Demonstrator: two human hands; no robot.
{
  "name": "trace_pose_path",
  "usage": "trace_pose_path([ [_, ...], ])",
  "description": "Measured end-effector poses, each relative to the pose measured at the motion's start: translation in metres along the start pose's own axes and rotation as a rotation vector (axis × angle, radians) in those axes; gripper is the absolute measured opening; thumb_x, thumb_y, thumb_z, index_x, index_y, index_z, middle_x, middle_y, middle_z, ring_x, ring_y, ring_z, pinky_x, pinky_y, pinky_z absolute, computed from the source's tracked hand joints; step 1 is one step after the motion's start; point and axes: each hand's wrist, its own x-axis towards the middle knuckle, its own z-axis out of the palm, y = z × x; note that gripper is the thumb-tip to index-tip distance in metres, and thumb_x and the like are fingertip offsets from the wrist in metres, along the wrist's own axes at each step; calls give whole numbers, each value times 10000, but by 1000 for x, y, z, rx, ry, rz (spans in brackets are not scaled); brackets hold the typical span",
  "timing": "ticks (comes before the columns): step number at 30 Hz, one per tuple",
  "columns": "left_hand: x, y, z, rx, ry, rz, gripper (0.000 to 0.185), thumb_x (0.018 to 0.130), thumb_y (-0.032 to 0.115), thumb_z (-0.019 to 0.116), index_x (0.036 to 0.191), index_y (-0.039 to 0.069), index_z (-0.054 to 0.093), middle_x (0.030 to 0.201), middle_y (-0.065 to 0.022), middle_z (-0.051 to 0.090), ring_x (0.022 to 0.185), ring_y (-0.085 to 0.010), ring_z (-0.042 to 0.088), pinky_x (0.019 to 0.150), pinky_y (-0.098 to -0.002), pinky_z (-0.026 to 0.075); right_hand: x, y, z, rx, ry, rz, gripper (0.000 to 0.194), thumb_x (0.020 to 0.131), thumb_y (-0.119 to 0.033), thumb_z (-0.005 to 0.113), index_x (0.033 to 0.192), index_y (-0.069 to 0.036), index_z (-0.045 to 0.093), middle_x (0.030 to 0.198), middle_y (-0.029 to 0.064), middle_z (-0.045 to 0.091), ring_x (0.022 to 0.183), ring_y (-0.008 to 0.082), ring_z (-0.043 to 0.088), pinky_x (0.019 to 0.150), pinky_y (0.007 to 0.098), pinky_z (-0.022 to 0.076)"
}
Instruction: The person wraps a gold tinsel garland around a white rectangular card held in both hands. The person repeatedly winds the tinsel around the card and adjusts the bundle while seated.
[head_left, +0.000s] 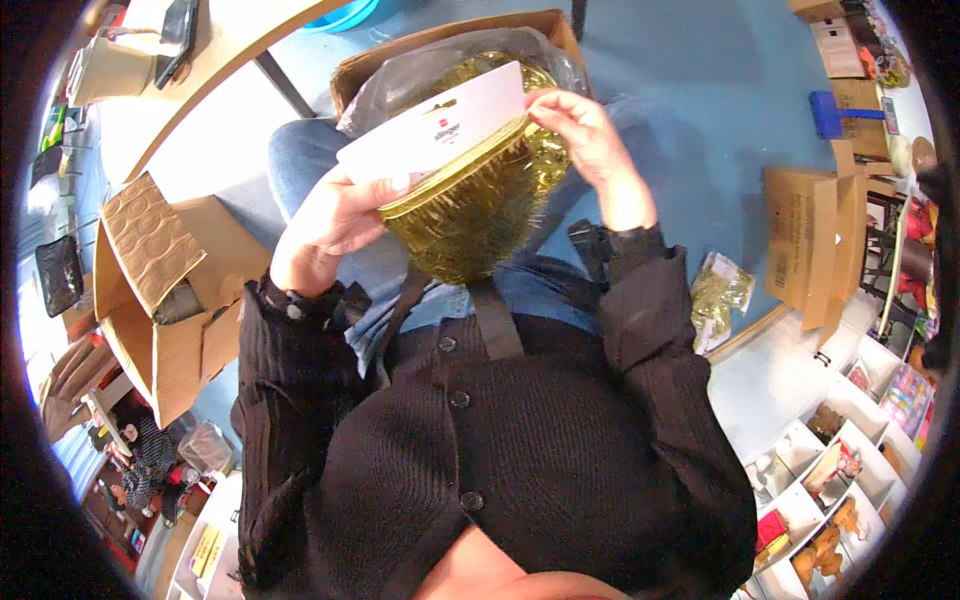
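Note:
My left hand (337, 217) grips the lower left end of a white header card (442, 135) with a hang hole and some print. Gold metallic tinsel (465, 217) hangs from the card's gold band, over my lap. At the card's right end, the thumb and fingers of my right hand (581, 135) pinch the edge by the gold band. Just beyond, a cardboard box (457, 34) lined with a clear plastic bag (405, 71) stands between my knees, with more gold tinsel inside.
An opened cardboard box (176, 330) stands at the left, below a curved table edge (225, 67). On the blue floor at the right lie gold tinsel packets (720, 292) near another cardboard box (799, 232). White compartment shelves (817, 465) with small goods fill the lower right.

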Motion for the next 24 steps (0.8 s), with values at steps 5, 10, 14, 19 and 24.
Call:
trace_pose_path([
  [5,3,-3,-4,-29,18,-49,630,840,67,687,1371,-92,387,1333,-222,531,1216,-325,544,1035,-424,449,-6,2,13,460,-27,133,59,923,-144,603,919,-85,598,857,-21,614,809,70,554,747,223,437],
  [10,4,-5,-9,-117,-8,-4,682,818,102,729,1380,-76,386,1347,-209,524,1219,-301,542,1033,-413,450,-7,-9,28,565,64,150,39,923,-110,587,889,-95,573,808,-30,593,740,63,551,651,199,437],
  [14,20,-9,-25,-178,76,53,488,865,102,688,1293,-36,498,1241,-126,592,1121,-217,581,967,-360,467,-10,-28,32,601,55,81,41,915,-110,609,892,-87,586,803,-20,618,735,75,582,661,205,468],
  [19,63,-26,-37,162,685,229,593,823,121,749,1306,-13,433,1027,-56,604,910,-141,588,823,-293,483,-21,-49,54,211,103,-92,37,919,-69,626,923,-39,604,1008,104,697,876,112,633,795,260,516],
  [24,78,-43,-15,-74,571,385,467,900,141,676,1268,-34,447,1090,-94,596,954,-162,593,851,-287,491,-24,-50,91,-68,123,-184,67,911,-64,642,940,-5,628,1093,112,693,899,101,639,770,254,528],
])
